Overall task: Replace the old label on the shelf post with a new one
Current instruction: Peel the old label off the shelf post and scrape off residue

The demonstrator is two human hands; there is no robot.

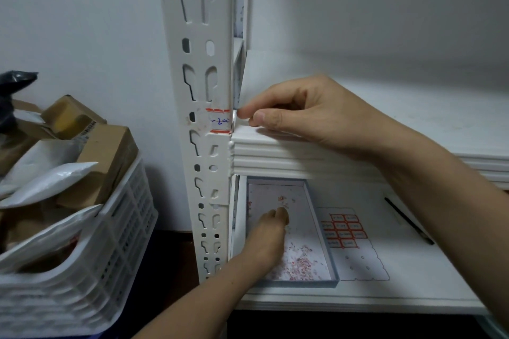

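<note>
From the head view, the old label (219, 121) sits on the front face of the white shelf post (202, 118), just above the edge of the upper shelf (303, 157). It has red bands at top and bottom and blue writing between. The right hand (303, 113) is much the nearer. Its fingers (248, 110) lie directly right of the label and pinch what looks like its right edge at the post's corner, so the peel would run leftward across the post. The left hand (271, 231) is well below, in a shallow tray (325, 228) of red and white scraps, fingers bunched (whether they hold anything I cannot tell). Just right of the tray lie a sheet of new labels (344, 231) and a pen (409, 221), and a crate (110, 242) of parcels stands left of the post. Nothing blocks the label.
</note>
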